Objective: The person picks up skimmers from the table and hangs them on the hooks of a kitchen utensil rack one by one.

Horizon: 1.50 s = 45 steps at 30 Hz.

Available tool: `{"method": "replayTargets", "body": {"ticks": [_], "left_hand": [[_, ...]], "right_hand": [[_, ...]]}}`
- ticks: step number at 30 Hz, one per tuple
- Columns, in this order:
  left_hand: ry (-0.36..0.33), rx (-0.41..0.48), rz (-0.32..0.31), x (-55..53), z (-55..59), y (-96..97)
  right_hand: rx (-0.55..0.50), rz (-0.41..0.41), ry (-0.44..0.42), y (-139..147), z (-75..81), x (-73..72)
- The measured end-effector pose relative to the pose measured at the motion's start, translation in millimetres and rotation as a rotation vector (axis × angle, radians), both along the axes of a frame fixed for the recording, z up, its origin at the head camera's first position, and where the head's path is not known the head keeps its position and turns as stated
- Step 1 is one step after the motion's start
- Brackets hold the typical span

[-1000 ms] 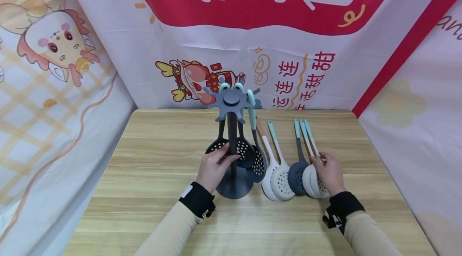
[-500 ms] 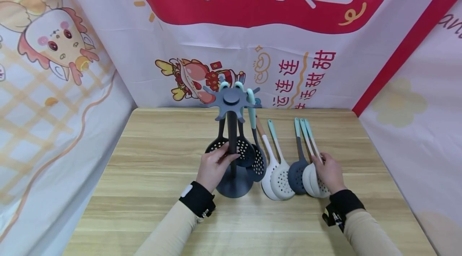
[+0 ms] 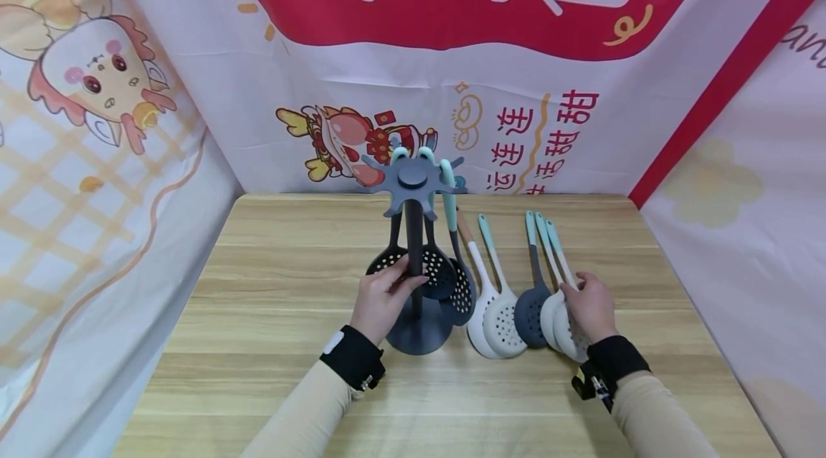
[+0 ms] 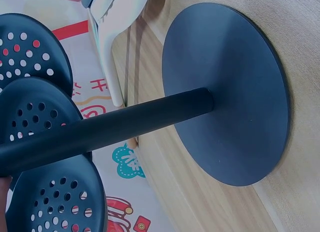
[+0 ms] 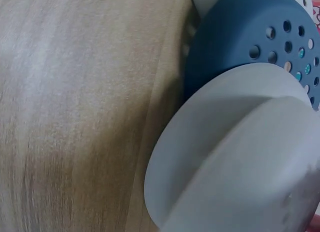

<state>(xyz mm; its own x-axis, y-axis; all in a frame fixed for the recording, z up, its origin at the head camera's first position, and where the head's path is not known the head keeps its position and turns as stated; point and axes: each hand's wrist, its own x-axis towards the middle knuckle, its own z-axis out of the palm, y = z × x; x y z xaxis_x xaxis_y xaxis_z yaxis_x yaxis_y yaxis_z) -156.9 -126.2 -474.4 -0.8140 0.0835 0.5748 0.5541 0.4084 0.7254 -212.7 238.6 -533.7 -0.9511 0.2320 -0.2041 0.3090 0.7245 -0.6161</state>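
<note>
A dark utensil stand (image 3: 418, 337) stands upright on the table, and several dark skimmers (image 3: 440, 277) with mint handles hang from its hooked top. My left hand (image 3: 379, 300) pinches the pole between thumb and fingers; in the left wrist view the pole (image 4: 130, 117) rises from its round base. At the right end of the row of utensils, my right hand (image 3: 592, 309) grips a white skimmer (image 3: 570, 332) low on its mint-tipped handle. Seen from the right wrist, that skimmer (image 5: 255, 177) overlaps another white utensil (image 5: 210, 107), and my fingers are mostly hidden.
Between the stand and my right hand lie a white utensil with a wooden handle (image 3: 477, 332), a white skimmer (image 3: 505, 327) and a dark skimmer (image 3: 532, 318). The wooden table (image 3: 258, 379) meets a printed cloth backdrop (image 3: 226, 85) behind and at both sides.
The white skimmer in my right hand has shifted slightly right and towards me, its handle parting from the one beside it. My left hand and the stand have stayed put.
</note>
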Motion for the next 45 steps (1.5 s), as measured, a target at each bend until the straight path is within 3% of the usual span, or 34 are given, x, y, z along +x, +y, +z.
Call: {"method": "replayTargets", "body": {"ticks": [10, 15, 24, 29, 38, 45], "left_hand": [[-0.001, -0.02, 0.007, 0.5, 0.8, 0.8], [-0.052, -0.016, -0.008, 1.8, 3.3, 1.0], [-0.116, -0.009, -0.062, 2.2, 5.0, -1.2], [-0.124, 0.003, -0.095, 1.3, 11.4, -3.2], [-0.139, -0.018, -0.092, -0.4, 28.0, -3.8], [-0.108, 0.016, -0.189, -0.6, 45.0, -5.2]], "right_hand": [[-0.097, -0.059, -0.032, 7.9, 0.6, 8.8], [-0.182, -0.124, 0.04, 3.0, 8.3, 11.3], [-0.331, -0.225, 0.184, -14.7, 40.7, 13.7], [-0.431, -0.213, 0.196, -25.9, 55.8, 17.8], [-0.45, -0.17, 0.175, -37.3, 72.9, 25.2], [-0.44, -0.155, 0.18, -45.2, 84.0, 30.1]]}}
